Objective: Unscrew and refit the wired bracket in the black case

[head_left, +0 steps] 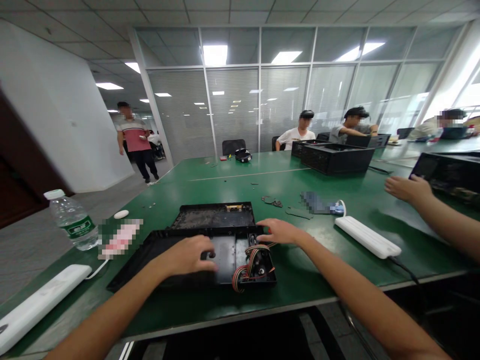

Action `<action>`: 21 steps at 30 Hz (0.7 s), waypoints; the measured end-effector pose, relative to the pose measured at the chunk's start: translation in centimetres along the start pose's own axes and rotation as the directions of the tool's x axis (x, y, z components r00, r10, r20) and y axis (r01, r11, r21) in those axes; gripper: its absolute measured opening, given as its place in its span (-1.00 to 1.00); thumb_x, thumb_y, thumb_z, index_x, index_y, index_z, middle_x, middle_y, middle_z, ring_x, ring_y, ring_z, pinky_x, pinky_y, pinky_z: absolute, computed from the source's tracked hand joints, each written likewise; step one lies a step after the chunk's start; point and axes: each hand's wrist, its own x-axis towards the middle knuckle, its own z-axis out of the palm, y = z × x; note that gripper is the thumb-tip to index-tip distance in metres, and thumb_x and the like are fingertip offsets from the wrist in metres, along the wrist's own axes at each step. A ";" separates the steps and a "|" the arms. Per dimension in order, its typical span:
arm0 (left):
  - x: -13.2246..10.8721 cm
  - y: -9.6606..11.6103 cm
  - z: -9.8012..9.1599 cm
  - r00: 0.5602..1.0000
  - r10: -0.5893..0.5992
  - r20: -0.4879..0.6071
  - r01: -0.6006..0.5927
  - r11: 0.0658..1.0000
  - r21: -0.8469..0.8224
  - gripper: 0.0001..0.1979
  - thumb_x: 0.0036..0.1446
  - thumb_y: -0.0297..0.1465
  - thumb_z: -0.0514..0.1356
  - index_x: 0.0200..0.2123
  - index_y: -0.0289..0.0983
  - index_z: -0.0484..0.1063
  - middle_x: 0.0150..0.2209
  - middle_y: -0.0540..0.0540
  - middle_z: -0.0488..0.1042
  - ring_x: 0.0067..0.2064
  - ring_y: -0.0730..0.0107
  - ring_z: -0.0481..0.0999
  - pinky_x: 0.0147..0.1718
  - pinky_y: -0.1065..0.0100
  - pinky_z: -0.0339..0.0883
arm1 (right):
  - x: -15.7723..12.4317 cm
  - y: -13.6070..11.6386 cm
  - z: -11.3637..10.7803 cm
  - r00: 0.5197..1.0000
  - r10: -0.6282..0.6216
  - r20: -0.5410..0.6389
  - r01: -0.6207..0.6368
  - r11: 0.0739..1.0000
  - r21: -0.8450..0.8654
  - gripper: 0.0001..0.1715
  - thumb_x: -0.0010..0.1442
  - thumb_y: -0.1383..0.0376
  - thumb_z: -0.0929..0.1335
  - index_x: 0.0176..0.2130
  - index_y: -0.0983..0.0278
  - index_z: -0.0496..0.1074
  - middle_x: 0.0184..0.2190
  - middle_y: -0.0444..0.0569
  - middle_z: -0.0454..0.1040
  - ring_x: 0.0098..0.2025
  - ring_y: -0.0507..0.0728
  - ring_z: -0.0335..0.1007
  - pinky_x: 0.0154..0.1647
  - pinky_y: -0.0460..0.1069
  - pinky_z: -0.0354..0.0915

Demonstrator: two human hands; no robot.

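Note:
A black opened device case [225,250] lies on the green table [232,180] in front of me. My left hand [189,256] rests palm down inside the case's shallow tray, fingers curled over a dark part. My right hand [279,232] touches the case's right rim, fingers spread, just above a bundle of striped ribbon wires [247,265] at the case's front right corner. A second black panel [213,216] lies flat behind the case. Neither hand lifts anything.
A water bottle [73,220] stands at the left. White power strips lie at the front left [37,302] and at the right [367,237]. Another person's hand [407,189] reaches in from the right. Black cases [335,157] and seated people are at the far side.

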 end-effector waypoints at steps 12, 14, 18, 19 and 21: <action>3.9 -10.1 3.0 0.988 -0.156 0.005 0.153 0.973 0.172 -0.78 0.12 -0.31 0.10 -0.15 -0.23 0.35 -0.17 -0.12 0.43 -0.11 0.24 0.40 -0.16 0.33 0.24 | 3.4 -1.5 2.5 0.975 0.171 -0.139 -0.212 0.903 -0.374 -0.59 0.28 0.18 0.02 -0.17 0.24 0.33 -0.27 0.05 0.48 -0.24 0.14 0.41 -0.29 -0.05 0.18; 4.2 -9.4 2.4 0.985 -0.170 0.014 0.165 0.972 0.168 -0.71 0.07 -0.36 0.16 -0.10 -0.24 0.33 -0.16 -0.13 0.41 -0.12 0.24 0.40 -0.17 0.33 0.24 | 3.6 -1.5 2.8 0.977 0.153 -0.150 -0.200 0.904 -0.378 -0.58 0.29 0.17 0.01 -0.19 0.24 0.32 -0.28 0.05 0.48 -0.25 0.14 0.41 -0.30 -0.04 0.17; 5.9 -7.1 2.0 0.991 0.041 -0.126 -0.014 0.977 0.213 -0.66 0.03 -0.39 0.20 -0.07 -0.23 0.33 -0.07 -0.15 0.31 -0.07 0.26 0.33 -0.09 0.32 0.19 | 3.6 -1.5 3.1 0.972 0.131 -0.194 -0.195 0.910 -0.365 -0.61 0.28 0.17 0.02 -0.19 0.25 0.29 -0.32 0.02 0.46 -0.30 0.14 0.40 -0.34 -0.04 0.17; 6.4 -6.6 2.1 0.981 0.130 -0.146 -0.092 0.966 0.240 -0.73 0.06 -0.39 0.18 -0.12 -0.22 0.36 -0.07 -0.13 0.30 -0.06 0.27 0.31 -0.08 0.31 0.18 | 3.5 -1.6 3.0 0.967 0.124 -0.221 -0.198 0.914 -0.353 -0.64 0.27 0.16 0.04 -0.18 0.26 0.28 -0.32 0.02 0.45 -0.31 0.14 0.39 -0.34 -0.04 0.18; 7.4 -5.8 2.7 0.954 0.259 -0.148 -0.206 0.931 0.301 -0.86 0.11 -0.40 0.14 -0.24 -0.20 0.43 -0.10 -0.12 0.30 -0.08 0.28 0.30 -0.11 0.30 0.19 | 3.3 -1.6 2.6 0.951 0.086 -0.297 -0.184 0.928 -0.323 -0.68 0.23 0.16 0.11 -0.14 0.28 0.25 -0.29 0.02 0.41 -0.31 0.13 0.37 -0.33 -0.04 0.18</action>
